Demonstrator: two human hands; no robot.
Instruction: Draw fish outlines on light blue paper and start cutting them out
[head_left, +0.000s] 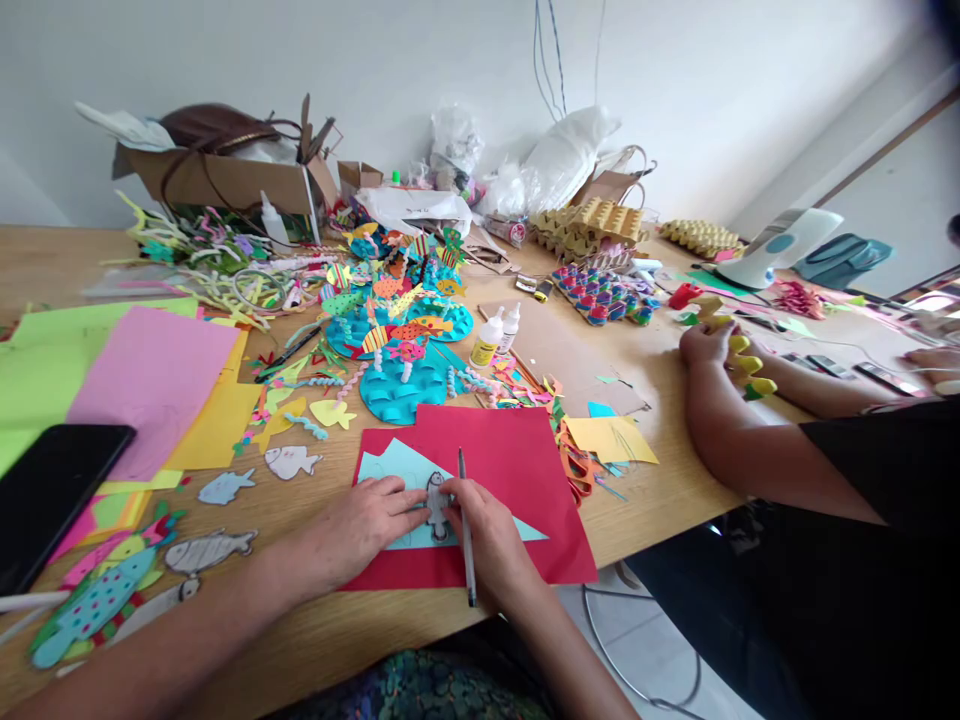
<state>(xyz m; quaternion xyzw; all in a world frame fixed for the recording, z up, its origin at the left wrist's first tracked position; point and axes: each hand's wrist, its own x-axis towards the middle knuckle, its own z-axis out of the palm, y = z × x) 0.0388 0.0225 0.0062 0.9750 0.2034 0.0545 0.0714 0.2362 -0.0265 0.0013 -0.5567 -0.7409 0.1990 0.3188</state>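
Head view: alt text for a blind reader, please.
The left hand touches a small grey fish shape on light-blue paper over a red sheet, while the right hand holds a pen. Paper fish lie to the left on the wooden table; at right, a co-worker's hand holds yellow pieces.

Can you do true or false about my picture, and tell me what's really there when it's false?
1. The right hand holds a pen. True.
2. The left hand is up in the air. False: it rests on the blue paper.
3. The red paper lies on top of the blue paper. False: it lies underneath.
4. The yellow-labelled bottle stands upright. True.
5. The phone is pink. False: it is black.
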